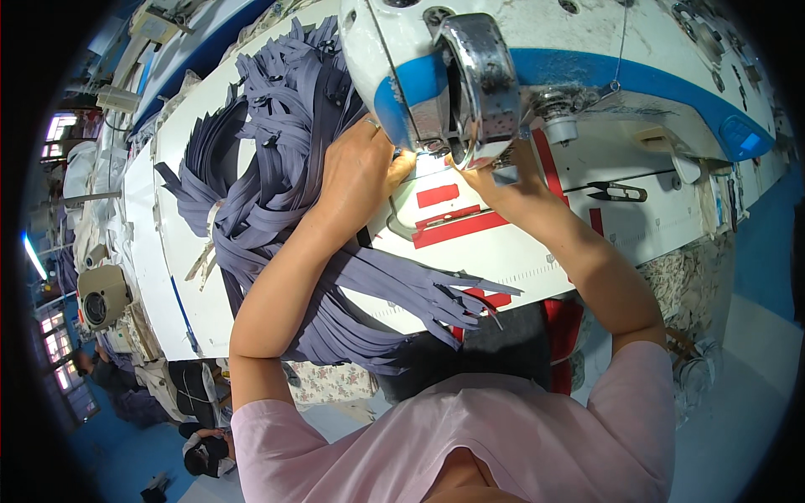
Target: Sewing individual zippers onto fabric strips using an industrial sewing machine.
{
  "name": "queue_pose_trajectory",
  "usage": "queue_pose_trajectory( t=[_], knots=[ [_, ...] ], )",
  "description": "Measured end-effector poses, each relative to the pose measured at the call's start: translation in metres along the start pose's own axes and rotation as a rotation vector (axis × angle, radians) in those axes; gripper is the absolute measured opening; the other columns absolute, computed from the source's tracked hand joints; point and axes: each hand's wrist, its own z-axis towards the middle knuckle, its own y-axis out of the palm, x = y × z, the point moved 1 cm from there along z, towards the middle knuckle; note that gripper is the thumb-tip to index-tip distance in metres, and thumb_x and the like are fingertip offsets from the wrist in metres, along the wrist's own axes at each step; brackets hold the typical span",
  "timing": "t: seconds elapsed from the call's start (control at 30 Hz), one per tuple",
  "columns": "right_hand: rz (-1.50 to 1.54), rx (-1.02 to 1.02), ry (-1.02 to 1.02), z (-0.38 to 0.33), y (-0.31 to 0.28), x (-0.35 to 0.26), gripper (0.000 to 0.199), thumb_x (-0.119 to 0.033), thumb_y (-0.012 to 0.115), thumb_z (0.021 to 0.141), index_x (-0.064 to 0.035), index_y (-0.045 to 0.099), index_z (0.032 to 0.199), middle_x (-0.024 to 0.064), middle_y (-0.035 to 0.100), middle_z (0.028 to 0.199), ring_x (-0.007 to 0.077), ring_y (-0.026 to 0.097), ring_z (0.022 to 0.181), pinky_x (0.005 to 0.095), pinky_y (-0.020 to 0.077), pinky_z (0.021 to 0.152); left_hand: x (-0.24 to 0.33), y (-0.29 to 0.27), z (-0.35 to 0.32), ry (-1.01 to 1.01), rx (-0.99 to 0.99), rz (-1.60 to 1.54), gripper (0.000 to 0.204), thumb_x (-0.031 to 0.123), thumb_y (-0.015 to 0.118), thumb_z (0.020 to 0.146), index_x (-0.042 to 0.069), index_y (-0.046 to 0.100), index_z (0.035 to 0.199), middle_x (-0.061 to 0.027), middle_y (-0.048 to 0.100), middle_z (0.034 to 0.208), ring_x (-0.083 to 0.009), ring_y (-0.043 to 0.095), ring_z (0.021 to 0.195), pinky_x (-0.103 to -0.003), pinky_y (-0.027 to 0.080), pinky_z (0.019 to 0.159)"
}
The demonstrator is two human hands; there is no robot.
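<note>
Both hands are up at the needle area of a white and blue sewing machine (419, 92). My left hand (356, 163) is closed, its thumb and fingertips together just left of the needle. My right hand (499, 184) reaches in from the right, also closed, with its fingertips partly behind the machine's shiny metal guard (482, 84). What either hand pinches is too small and hidden to make out. Beside my left forearm lies a large tied bundle of grey-purple zipper tapes (281, 168); its loose ends pass under that forearm toward the table's front edge.
Red tape strips (461, 230) mark the white table (369, 289) before the needle. Black thread snips (616, 192) lie to the right. A blue pen-like stick (183, 314) rests at the left. Two people (210, 451) and other machines are farther off at the left.
</note>
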Motion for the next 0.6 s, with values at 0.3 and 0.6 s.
queue_pose_trajectory(
  t=[0.3, 0.6],
  knots=[
    [0.000, 0.177, -0.066, -0.007, -0.001, -0.001, 0.023, -0.018, 0.067, 0.083, -0.0052, 0.055, 0.099, 0.0193, 0.060, 0.096, 0.0370, 0.061, 0.091, 0.0446, 0.0452, 0.083, -0.002, 0.002, 0.001, -0.002, -0.002, -0.013, 0.016, 0.009, 0.071, 0.078, -0.001, 0.063, 0.089, -0.0171, 0.060, 0.086, -0.0360, 0.063, 0.081, -0.044, 0.051, 0.070],
    [-0.001, 0.359, -0.139, -0.008, -0.003, -0.001, 0.018, -0.023, 0.065, 0.083, -0.0050, 0.062, 0.084, 0.0186, 0.065, 0.083, 0.0388, 0.061, 0.084, 0.0480, 0.0411, 0.079, -0.002, 0.002, -0.001, -0.006, -0.006, -0.015, 0.020, 0.013, 0.075, 0.077, -0.003, 0.062, 0.081, -0.0170, 0.060, 0.080, -0.0354, 0.062, 0.077, -0.044, 0.050, 0.068]
  ],
)
